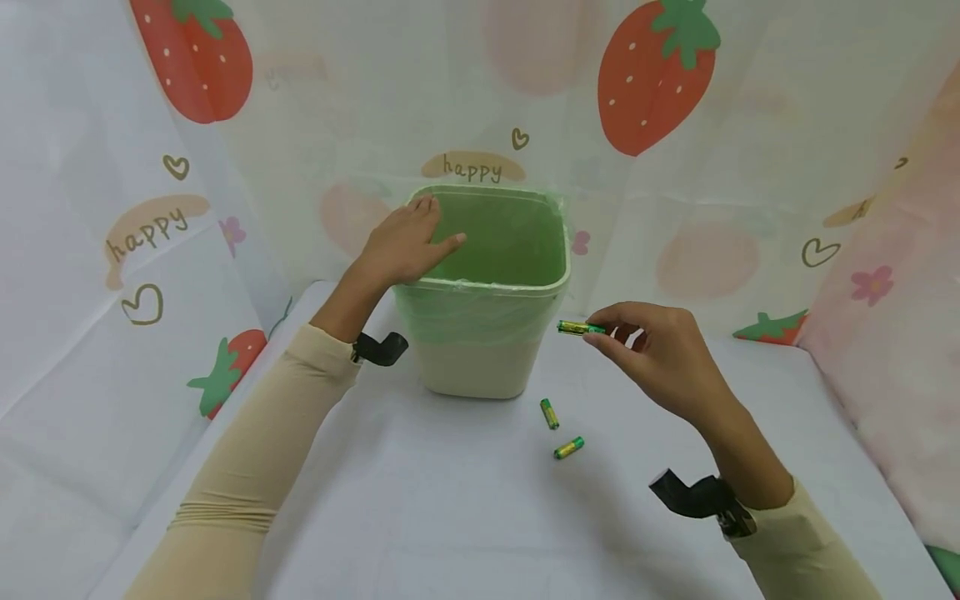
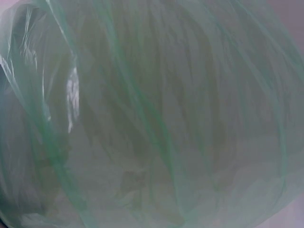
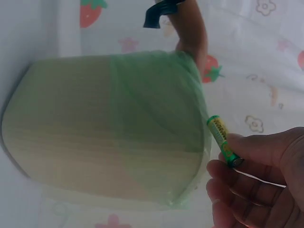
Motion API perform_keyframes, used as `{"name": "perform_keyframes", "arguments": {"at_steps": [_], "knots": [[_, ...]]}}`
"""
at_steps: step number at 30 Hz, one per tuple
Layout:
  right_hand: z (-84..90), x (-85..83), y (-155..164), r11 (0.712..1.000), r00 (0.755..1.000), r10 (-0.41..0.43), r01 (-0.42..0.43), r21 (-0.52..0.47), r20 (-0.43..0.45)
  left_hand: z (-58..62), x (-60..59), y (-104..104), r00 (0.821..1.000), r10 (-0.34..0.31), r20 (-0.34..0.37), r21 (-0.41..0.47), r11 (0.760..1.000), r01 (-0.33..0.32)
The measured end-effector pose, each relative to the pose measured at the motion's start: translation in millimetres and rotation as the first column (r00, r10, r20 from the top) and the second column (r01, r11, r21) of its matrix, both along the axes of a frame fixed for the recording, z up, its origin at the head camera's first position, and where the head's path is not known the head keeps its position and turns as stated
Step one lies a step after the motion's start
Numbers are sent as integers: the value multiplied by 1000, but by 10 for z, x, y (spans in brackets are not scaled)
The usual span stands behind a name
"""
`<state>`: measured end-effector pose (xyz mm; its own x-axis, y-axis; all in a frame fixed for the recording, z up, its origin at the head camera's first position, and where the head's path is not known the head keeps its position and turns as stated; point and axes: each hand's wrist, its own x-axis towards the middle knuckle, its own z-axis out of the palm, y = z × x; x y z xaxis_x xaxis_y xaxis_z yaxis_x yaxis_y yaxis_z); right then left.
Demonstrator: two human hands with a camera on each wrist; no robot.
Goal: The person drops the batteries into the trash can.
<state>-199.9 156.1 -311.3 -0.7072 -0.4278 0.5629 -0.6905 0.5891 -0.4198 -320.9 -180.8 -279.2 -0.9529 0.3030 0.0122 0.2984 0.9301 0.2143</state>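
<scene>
A pale trash can point(image 1: 480, 367) stands upright on the table, a thin green bag point(image 1: 450, 312) folded over its rim. My left hand point(image 1: 405, 242) rests on the can's left rim, fingers extended and thumb apart. The bag's creased film point(image 2: 142, 118) fills the left wrist view. To the right of the can, my right hand point(image 1: 652, 354) pinches a green and yellow battery point(image 1: 573, 327) between thumb and fingers. In the right wrist view that battery point(image 3: 220, 135) appears before the bag-covered rim. Two similar batteries, one upper point(image 1: 550, 414) and one lower point(image 1: 569, 448), lie on the table.
A white cloth covers the table point(image 1: 450, 517). Behind and at the sides hang curtains point(image 1: 360, 100) printed with strawberries, hearts and the word "happy". The can stands close to the back curtain. Each wrist carries a black camera mount, one left point(image 1: 381, 349) and one right point(image 1: 693, 496).
</scene>
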Motion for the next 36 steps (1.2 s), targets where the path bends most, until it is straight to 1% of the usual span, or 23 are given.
{"name": "perform_keyframes", "arguments": {"at_steps": [5, 13, 19, 28, 36], "knots": [[82, -29, -107, 1000, 1000, 27, -27, -10, -15, -16, 3, -8, 1000, 3, 1, -5, 1000, -3], [250, -127, -233, 999, 998, 43, -43, 13, -53, -23, 11, 7, 1000, -1, 5, -7, 1000, 1], [294, -207, -294, 999, 997, 45, -44, 21, -61, -21, 27, 26, 1000, 1, 6, -2, 1000, -1], [353, -403, -406, 998, 998, 42, -40, 52, -53, -42, 22, 16, 1000, 2, 7, 3, 1000, -2], [411, -581, -490, 997, 997, 60, -57, 57, -50, -17, -1, -9, 1000, -4, -1, -5, 1000, 4]]}}
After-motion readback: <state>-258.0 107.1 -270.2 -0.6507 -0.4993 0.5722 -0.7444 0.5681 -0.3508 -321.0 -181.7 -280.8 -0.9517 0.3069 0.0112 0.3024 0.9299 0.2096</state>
